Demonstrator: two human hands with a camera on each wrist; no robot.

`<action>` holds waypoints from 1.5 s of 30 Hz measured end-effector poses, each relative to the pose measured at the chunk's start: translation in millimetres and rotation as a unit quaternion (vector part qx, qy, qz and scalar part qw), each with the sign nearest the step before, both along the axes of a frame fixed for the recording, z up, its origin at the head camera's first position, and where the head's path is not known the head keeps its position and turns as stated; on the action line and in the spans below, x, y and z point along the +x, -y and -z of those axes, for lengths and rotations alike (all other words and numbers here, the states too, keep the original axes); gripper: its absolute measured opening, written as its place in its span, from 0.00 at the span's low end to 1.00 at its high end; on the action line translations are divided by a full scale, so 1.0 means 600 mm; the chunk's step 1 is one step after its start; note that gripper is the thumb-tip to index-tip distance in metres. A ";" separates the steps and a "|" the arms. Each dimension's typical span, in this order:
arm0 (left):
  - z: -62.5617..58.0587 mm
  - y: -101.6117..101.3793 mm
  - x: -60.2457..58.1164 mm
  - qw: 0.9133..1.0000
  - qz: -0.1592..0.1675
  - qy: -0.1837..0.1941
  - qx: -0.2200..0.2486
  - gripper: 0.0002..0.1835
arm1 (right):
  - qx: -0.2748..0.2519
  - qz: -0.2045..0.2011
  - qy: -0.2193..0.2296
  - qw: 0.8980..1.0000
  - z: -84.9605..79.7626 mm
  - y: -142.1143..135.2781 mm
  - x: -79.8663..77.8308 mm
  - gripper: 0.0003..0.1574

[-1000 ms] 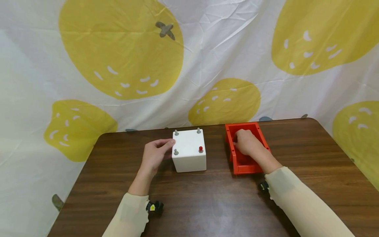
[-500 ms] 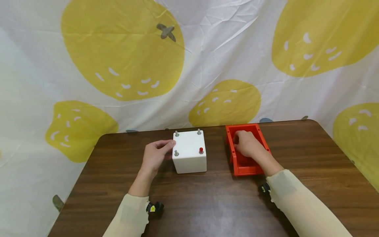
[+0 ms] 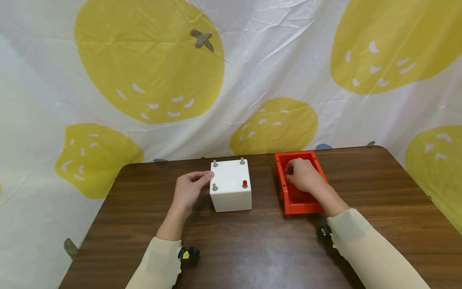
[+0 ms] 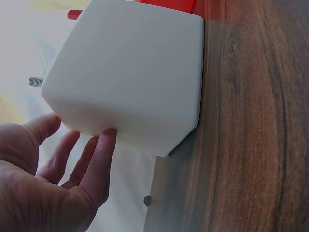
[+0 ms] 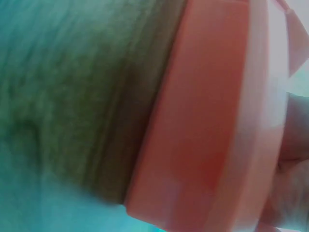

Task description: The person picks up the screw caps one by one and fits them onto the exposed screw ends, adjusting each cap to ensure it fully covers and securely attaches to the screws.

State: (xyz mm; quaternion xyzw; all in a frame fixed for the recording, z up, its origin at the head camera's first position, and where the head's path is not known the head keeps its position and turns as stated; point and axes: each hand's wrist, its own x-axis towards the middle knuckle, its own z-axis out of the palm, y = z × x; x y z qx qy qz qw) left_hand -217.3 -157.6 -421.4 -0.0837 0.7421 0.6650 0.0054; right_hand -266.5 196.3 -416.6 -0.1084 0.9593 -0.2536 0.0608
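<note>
A white box [image 3: 231, 196] stands on the table with metal threaded studs [image 3: 214, 187] at three top corners. The near right stud carries a red cap [image 3: 244, 183]. My left hand [image 3: 189, 188] rests against the box's left side. In the left wrist view, its fingertips [image 4: 110, 133] touch the side face and the thumb lies near the top edge. To the right, my right hand [image 3: 301, 174] reaches down into a red bin [image 3: 302, 208] with bent fingers. Its fingertips are mostly hidden, so I cannot tell whether they hold anything.
A dark wood-grain table [image 3: 249, 249] carries both the box and the bin. Close behind its back edge hangs a white cloth [image 3: 173, 140] printed with yellow fruit. The right wrist view is blurred and filled mostly by the bin's wall [image 5: 193, 125].
The right hand shifts slightly inside the red bin, and its sleeve moves a little to the right. The left hand and the white box stay in place.
</note>
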 end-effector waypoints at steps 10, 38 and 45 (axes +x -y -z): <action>-0.001 0.001 0.000 1.000 -0.001 0.003 -0.004 0.19 | -0.030 -0.009 -0.052 0.998 -0.014 -0.001 0.014 0.06; 0.000 0.002 0.002 1.000 0.002 0.002 -0.001 0.19 | -0.148 0.019 -0.099 0.984 -0.075 0.008 0.054 0.13; -0.003 0.002 0.002 1.000 0.002 0.006 -0.004 0.18 | -0.171 0.010 -0.125 0.977 -0.078 0.014 0.054 0.13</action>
